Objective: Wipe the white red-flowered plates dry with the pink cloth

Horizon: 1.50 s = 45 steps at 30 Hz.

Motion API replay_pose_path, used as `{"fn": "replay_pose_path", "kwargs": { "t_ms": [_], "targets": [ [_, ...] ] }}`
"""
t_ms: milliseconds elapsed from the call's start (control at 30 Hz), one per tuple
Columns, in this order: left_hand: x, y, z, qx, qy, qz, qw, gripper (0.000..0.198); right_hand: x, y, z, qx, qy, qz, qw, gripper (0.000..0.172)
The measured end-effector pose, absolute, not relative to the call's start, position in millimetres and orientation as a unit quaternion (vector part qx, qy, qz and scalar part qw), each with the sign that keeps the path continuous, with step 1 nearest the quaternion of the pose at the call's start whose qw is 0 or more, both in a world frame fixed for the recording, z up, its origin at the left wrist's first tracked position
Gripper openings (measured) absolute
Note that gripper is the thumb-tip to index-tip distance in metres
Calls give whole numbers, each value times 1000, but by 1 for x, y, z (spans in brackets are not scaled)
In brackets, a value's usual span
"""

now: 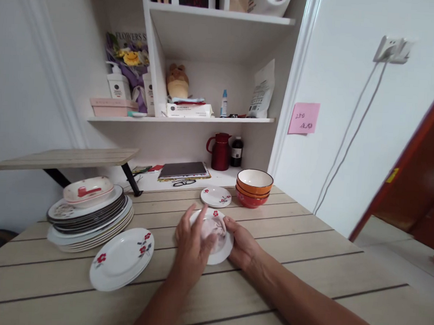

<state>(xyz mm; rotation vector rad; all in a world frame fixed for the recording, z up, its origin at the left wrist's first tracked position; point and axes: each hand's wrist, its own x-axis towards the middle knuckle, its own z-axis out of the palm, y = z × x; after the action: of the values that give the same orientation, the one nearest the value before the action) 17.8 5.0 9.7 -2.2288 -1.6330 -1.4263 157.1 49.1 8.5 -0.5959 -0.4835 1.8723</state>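
A small white plate [217, 253] with a red flower on its rim is held over the middle of the table. My right hand [242, 244] grips the plate's right edge, thumb on the rim. Over the plate's left side is my left hand [194, 241], its fingers curled around a crumpled pale cloth or tissue [213, 228] that lies against the plate's face. Just behind sits a short stack of small flowered plates [215, 195]. Larger flowered plates [120, 259] rest on the table to the left of my left hand.
A tall stack of plates [90, 228] with a bowl [88, 192] on top stands at the left, by a raised wooden shelf [64, 157]. Stacked orange and red bowls [254, 188] are at the back right. Behind are a laptop [183, 169], glasses [184, 183] and a red jug [221, 153].
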Motion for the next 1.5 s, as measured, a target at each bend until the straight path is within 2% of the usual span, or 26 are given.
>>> {"fn": "replay_pose_path", "kwargs": {
  "t_ms": [133, 200, 333, 400, 500, 600, 700, 800, 900, 967, 1133, 1333, 1400, 1500],
  "targets": [
    [4, 10, 15, -567, -541, -612, -108, 51, 163, 54, 15, -287, -155, 779, 535, 10],
    [-2, 13, 16, -468, -541, -656, -242, 57, 167, 55, 21, -292, -146, 775, 541, 11],
    [2, 11, 20, -337, -394, -629, -579, 62, 171, 52, 30, -279, -147, 800, 510, 21],
    [9, 6, 24, -321, -301, -598, -670, 57, 169, 50, 29, -281, -161, 808, 492, 25],
    [17, -1, 29, -283, -230, -555, -748, 50, 162, 46, 21, -301, -192, 791, 498, 20],
    [16, 0, 26, -226, -224, -534, -784, 48, 155, 42, 12, -337, -261, 740, 520, 17],
    [12, 5, 20, -171, -239, -544, -786, 49, 156, 39, 10, -368, -401, 667, 509, 34],
    [9, 9, 18, -143, -247, -562, -776, 48, 165, 40, 13, -403, -586, 484, 511, 50],
    [7, 10, 18, -114, -253, -601, -750, 46, 178, 47, 14, -425, -700, 283, 500, 55],
    [7, 11, 17, -93, -260, -628, -728, 46, 184, 51, 14, -438, -723, 220, 487, 55],
    [9, 12, 15, -99, -236, -614, -747, 50, 181, 41, 23, -439, -756, 228, 429, 49],
    [10, 9, 15, -129, -217, -578, -776, 48, 161, 12, 30, -411, -841, 205, 287, 40],
    [11, 9, 16, -140, -214, -570, -780, 48, 158, 12, 28, -432, -838, 189, 275, 36],
    [14, 10, 17, -149, -203, -551, -796, 49, 159, 21, 23, -451, -822, 171, 304, 36]
  ]
}}
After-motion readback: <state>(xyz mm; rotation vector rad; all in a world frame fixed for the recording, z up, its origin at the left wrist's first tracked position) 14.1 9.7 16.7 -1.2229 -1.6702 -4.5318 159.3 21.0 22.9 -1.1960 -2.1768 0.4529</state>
